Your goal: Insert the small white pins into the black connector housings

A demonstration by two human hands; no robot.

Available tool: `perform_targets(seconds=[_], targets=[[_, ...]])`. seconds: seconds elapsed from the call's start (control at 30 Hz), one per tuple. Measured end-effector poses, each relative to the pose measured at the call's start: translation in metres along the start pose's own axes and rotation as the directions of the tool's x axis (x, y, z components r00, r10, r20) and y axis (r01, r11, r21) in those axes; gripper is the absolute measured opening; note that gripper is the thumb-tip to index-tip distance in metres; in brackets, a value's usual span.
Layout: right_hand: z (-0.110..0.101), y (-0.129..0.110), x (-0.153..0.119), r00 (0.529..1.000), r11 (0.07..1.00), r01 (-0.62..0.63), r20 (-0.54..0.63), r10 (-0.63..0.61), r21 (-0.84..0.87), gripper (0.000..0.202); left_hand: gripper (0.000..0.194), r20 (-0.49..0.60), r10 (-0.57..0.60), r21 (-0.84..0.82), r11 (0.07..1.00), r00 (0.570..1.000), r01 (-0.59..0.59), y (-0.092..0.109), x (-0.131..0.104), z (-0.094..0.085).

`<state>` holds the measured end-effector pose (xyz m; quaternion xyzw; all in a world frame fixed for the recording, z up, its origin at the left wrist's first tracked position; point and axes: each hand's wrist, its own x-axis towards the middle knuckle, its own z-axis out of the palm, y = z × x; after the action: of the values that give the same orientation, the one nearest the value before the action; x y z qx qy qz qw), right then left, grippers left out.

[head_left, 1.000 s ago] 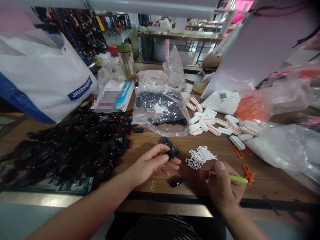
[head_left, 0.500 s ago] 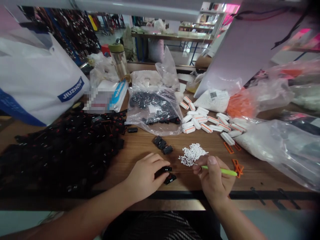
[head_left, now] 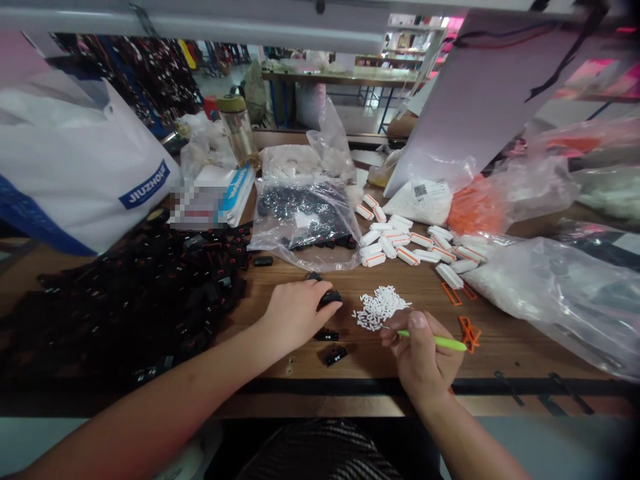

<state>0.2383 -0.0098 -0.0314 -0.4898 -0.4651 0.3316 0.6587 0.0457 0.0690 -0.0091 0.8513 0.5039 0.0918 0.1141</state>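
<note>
My left hand (head_left: 300, 308) has its thumb and fingers around a black part (head_left: 329, 297), one of the small group at mid-table. Two more black pieces, a nearer one (head_left: 335, 355) and one just behind it (head_left: 327, 335), lie below that hand on the wood. A green pen-like tool (head_left: 440, 341) with a thin tip is pinched in my right hand (head_left: 425, 350). Its tip is at the near edge of a pile of tiny white pieces (head_left: 383, 305).
A large heap of black parts (head_left: 175, 300) covers the left side. Behind are a clear bag of black parts (head_left: 305, 213) and a bottle (head_left: 239, 130). White cases with orange strips (head_left: 407, 255), orange frames (head_left: 469, 333) and a plastic bag (head_left: 545, 293) lie right.
My left hand has moved away from the two near black pieces, up to the group behind them. My right hand keeps hold of the green tool, almost in the same place.
</note>
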Motion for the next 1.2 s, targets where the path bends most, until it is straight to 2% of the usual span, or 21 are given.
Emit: perform_targets(seconds=[0.17, 0.33, 0.43, 0.53, 0.6, 0.7, 0.87, 1.03, 1.2], targets=[[0.0, 0.0, -0.001, 1.0, 1.0, 0.006, 0.005, -0.006, -0.03, 0.035, 0.021, -0.032, 0.011, -0.011, 1.0, 0.999, -0.012, -0.001, -0.004, 0.01], [0.001, 0.001, -0.002, 0.999, 0.998, 0.037, 0.009, -0.037, -0.055, 0.036, 0.012, -0.025, 0.066, -0.054, 0.996, 0.997, -0.068, -0.002, -0.011, 0.009], [0.002, -0.002, 0.003, 1.0, 0.995, 0.021, 0.01, -0.02, -0.098, 0.04, 0.009, -0.005, 0.095, -0.142, 0.985, 0.996, -0.094, -0.003, -0.016, 0.01], [0.004, -0.011, 0.015, 0.986, 0.977, -0.101, 0.115, 0.124, -0.188, 0.041, 0.009, 0.004, 0.079, -0.276, 0.958, 0.997, -0.075, -0.008, -0.02, 0.013], [0.007, -0.018, 0.025, 0.949, 0.953, -0.158, 0.228, 0.22, -0.26, 0.039, 0.011, -0.016, 0.067, -0.354, 0.933, 0.998, -0.069, -0.013, -0.022, 0.017], [0.016, -0.023, 0.038, 0.917, 0.941, -0.14, 0.318, 0.241, -0.308, 0.037, 0.011, -0.057, 0.051, -0.425, 0.902, 0.997, -0.071, -0.016, -0.026, 0.022], [0.028, -0.007, 0.037, 0.935, 0.948, -0.166, 0.261, 0.239, -0.273, 0.043, 0.01, -0.088, 0.015, -0.492, 0.869, 0.996, -0.056, -0.013, -0.03, 0.027], [0.03, 0.006, 0.027, 0.932, 0.949, -0.211, 0.244, 0.267, -0.233, 0.045, 0.007, -0.131, 0.009, -0.515, 0.854, 0.991, -0.076, -0.014, -0.03, 0.031], [0.027, 0.007, 0.026, 0.951, 0.95, -0.125, 0.239, 0.197, -0.285, 0.043, 0.006, -0.142, 0.011, -0.527, 0.846, 0.99, -0.085, -0.014, -0.03, 0.032]])
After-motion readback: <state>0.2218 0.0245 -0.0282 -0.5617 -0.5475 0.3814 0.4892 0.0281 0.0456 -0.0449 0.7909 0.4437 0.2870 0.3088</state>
